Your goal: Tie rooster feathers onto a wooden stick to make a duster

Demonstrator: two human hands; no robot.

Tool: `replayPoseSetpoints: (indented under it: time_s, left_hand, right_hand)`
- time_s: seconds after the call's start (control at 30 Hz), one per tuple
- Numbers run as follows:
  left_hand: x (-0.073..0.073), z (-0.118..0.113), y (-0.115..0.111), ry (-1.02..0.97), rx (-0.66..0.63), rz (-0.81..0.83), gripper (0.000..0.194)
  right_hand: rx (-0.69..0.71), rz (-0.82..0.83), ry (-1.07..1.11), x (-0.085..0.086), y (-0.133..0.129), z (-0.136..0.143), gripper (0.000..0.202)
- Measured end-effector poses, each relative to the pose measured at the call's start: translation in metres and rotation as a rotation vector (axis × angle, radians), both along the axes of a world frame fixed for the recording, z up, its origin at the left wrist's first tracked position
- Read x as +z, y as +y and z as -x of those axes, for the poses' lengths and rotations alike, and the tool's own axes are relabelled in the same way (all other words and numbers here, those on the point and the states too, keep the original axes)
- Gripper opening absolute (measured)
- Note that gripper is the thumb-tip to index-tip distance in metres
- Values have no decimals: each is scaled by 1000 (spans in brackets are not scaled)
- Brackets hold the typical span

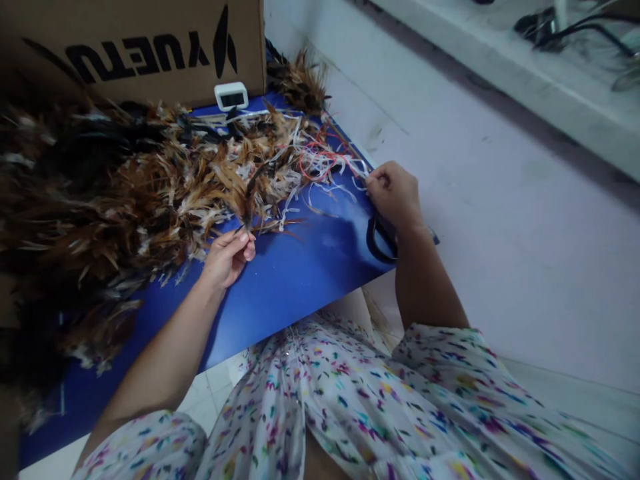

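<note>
Between the thumb and fingers of my left hand [230, 255] is the base of a small bunch of brown feathers [239, 193], which points up and away. My right hand [395, 193] is closed at the table's right edge, its fingertips at the ends of white ties [350, 165]; whether it grips one is too small to tell. Red strings [320, 159] lie tangled among these ties. A large heap of brown and black feathers [150, 193] covers the far and left parts of the blue table [285, 280].
A cardboard box [150, 33] with black lettering stands behind the heap, a small white device [231, 97] in front of it. A dark bundle of feathers [303, 83] sits at the back corner. A black loop [379, 241] lies below my right wrist. The wall [480, 200] rises on the right.
</note>
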State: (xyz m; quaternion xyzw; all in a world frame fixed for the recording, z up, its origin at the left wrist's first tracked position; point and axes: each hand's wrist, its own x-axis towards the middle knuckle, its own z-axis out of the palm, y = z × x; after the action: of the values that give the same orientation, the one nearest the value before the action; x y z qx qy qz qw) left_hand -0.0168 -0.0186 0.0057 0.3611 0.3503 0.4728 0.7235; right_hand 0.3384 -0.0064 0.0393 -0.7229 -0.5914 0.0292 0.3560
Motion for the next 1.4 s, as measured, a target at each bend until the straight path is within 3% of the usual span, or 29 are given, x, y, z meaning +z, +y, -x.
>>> replayPoseSetpoints:
  time_s: [0.23,0.37,0.43,0.5,0.7,0.87,1.1,1.2,1.4]
  left_hand:
    - [1,0,-1,-2,9,11,30]
    - [0,0,-1,-11,1,25,29]
    - [0,0,-1,-8,0,28,28]
    - [0,0,-1,-5,-3,28,28]
    - [2,-2,-1,-22,-9,23,28]
    - [1,-2,-1,-18,0,27,26]
    - [1,-2,-2,-31,-13,20,28]
    - [2,-2,-2,-25,-10,22,29]
    - [3,-2,-3,-9,8,36,31]
  right_hand:
    - [8,124,-223,-14,28,-3,12]
    - [266,1,-286,-21,24,17,23]
    - [408,12,-309,-23,26,28,23]
    - [458,59,-325,-24,31,37,20]
    - [349,245,-308,-28,48,65,14]
    - [343,323,-238,-24,44,74,14]
    - [274,166,164,-14,30,50,11]
    - [232,176,50,-15,33,58,11]
    - [185,391,-227,-23,46,87,15]
